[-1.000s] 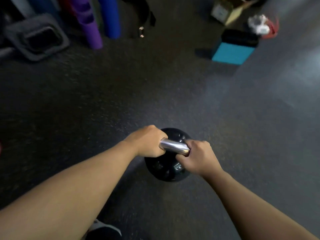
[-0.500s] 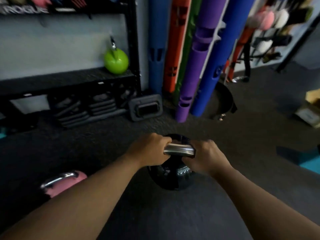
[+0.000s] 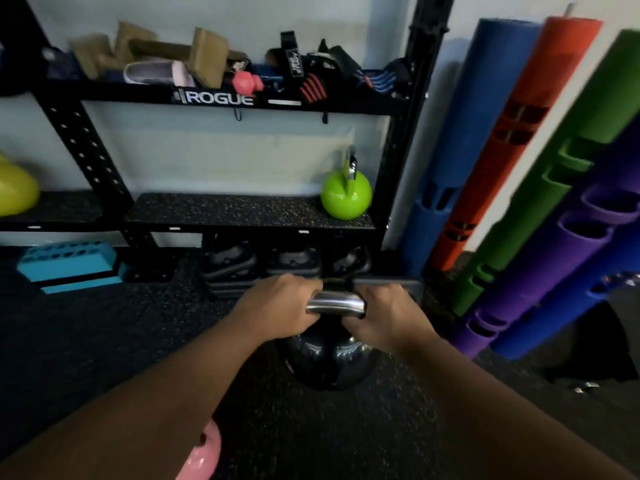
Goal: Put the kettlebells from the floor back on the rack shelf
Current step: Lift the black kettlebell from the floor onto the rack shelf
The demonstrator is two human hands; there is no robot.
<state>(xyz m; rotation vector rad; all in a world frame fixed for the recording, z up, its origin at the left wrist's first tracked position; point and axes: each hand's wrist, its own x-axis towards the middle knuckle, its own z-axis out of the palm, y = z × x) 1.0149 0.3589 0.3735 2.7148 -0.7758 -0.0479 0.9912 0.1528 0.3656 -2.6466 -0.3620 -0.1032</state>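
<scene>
Rack now fills view; both hands hide black kettlebell's handle ends.

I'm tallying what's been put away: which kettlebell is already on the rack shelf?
The green kettlebell, at the shelf's right end. The black kettlebell is in both hands, and the pink one is low by the left arm.

**Single head view, forward and down**

Worn on the head, angled forward and down along both forearms. Close over the hands, wide enough to take in the rack straight ahead, its shelf, and the floor below. No second view.
</scene>
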